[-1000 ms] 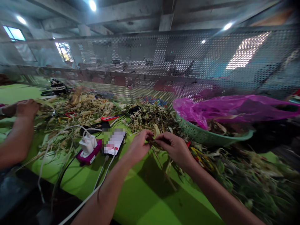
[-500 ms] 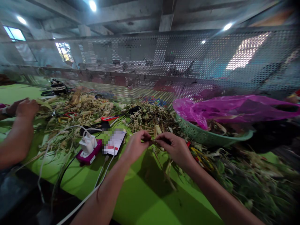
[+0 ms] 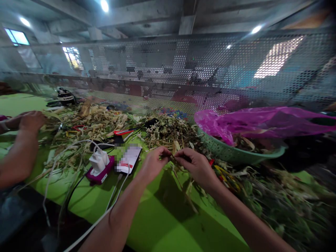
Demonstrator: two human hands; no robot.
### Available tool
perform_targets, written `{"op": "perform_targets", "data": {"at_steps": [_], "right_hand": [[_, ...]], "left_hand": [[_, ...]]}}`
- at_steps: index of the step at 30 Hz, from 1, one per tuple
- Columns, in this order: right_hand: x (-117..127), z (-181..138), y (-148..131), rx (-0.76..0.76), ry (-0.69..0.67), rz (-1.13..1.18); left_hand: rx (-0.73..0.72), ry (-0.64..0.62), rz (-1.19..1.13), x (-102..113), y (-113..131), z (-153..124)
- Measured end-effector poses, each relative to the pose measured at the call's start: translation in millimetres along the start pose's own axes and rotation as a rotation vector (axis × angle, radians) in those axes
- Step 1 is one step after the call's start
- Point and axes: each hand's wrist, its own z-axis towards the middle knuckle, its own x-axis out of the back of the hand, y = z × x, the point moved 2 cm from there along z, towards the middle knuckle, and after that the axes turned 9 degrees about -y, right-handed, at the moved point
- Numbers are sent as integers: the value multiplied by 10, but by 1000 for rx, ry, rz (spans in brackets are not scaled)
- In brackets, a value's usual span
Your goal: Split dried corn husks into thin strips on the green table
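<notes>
My left hand and my right hand meet over the green table, fingertips nearly touching. Both are closed in a pinch on a thin dried plant strip, mostly hidden by the fingers. A long dry strand slants down below them; whether it belongs to the pinched piece I cannot tell. Just behind the fingers lies a heap of dried leaves and stalks. Left of my left hand lies a phone with a white cable.
White plugs sit in a purple power block. A red cutter lies behind it. At right stand a green basket under a pink plastic bag and greener stalks. Another person's hand works at left.
My hands stay almost in place, with only a slight shift of the fingertips around the strip. The other person's hand at left has moved slightly.
</notes>
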Motion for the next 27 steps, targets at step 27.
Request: {"op": "perform_targets", "data": {"at_steps": [27], "right_hand": [[24,-41,-209,41,20,-111]], "left_hand": [[100,-45,-145,-53,-30,17]]}}
